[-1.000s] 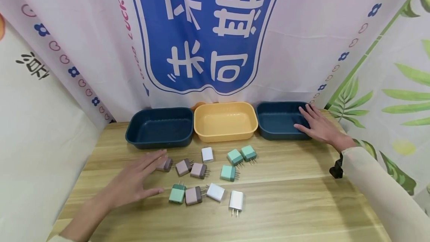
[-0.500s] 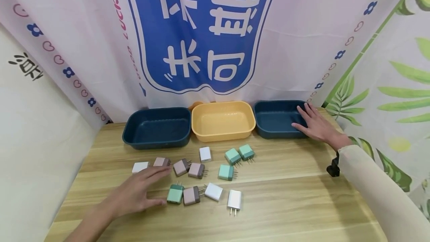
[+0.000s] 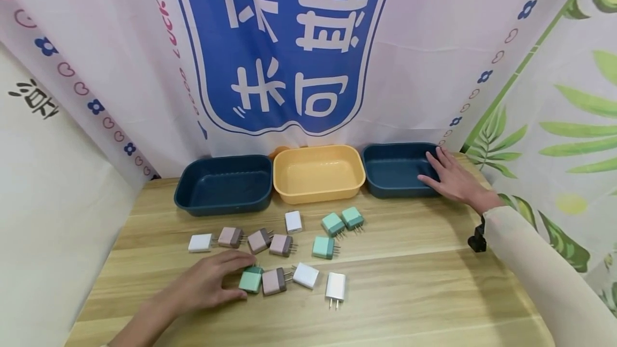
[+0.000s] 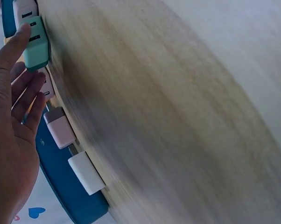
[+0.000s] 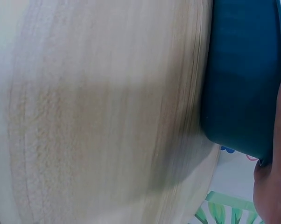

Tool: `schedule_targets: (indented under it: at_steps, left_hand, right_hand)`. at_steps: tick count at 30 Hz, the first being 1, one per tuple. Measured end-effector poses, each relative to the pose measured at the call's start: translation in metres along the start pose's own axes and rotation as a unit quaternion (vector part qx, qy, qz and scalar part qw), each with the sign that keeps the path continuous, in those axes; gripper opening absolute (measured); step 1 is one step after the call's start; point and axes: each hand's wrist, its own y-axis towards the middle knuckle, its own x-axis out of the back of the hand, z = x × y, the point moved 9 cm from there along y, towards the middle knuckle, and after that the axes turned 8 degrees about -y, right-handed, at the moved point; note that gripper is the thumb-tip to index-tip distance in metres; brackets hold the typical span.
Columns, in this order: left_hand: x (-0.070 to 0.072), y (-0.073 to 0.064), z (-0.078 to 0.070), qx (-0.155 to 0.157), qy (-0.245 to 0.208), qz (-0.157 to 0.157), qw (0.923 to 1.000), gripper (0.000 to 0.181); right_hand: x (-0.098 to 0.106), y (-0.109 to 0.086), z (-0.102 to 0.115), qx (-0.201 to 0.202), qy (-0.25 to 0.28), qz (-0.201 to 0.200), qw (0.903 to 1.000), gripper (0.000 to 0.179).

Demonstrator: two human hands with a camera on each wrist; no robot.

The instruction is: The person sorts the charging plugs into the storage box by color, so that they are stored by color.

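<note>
My left hand (image 3: 209,283) is low over the wooden table, thumb and index finger spread on either side of a green charger (image 3: 250,279). In the left wrist view the thumb tip overlaps one side of that green charger (image 4: 36,44), and the other fingers are lightly bent beside it. Right next to it lies a mauve charger (image 3: 274,281) with a darker end. My right hand (image 3: 453,178) rests at the right end of the right dark blue bin (image 3: 400,191), fingers spread over its rim; in the right wrist view the hand's edge shows beside the bin (image 5: 243,84).
A yellow bin (image 3: 320,195) stands between the right bin and a left dark blue bin (image 3: 226,209). In front lie a white charger (image 3: 200,242), a light green charger (image 3: 323,247) and several more white, mauve and green ones. A printed curtain (image 3: 409,68) hangs behind.
My left hand has moved toward me and slightly right, from beside the mauve chargers to around the green charger, uncovering a white charger. The right hand stays at the bin.
</note>
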Motion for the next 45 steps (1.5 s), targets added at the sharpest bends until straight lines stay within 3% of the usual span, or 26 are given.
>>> schedule_targets:
  at_steps: [9,22,33,45]
  left_hand:
    - [-0.004,0.004,0.000,0.000,-0.017,0.014,0.9998,0.056]
    - [-0.007,0.005,0.007,0.048,-0.034,0.038,0.9975,0.048]
    - [0.001,0.007,0.006,0.036,-0.030,0.006,0.9989,0.047]
    - [0.021,0.015,-0.008,-0.015,0.009,-0.036,0.9992,0.053]
  right_hand:
    - [-0.002,-0.001,-0.001,0.004,-0.004,0.000,1.0000,0.092]
    - [-0.004,0.001,-0.002,0.017,-0.027,-0.005,0.9995,0.090]
    - [-0.003,0.002,0.001,0.026,-0.038,-0.015,0.9988,0.089]
    - [-0.003,0.002,-0.001,0.023,-0.031,-0.022,0.9990,0.090]
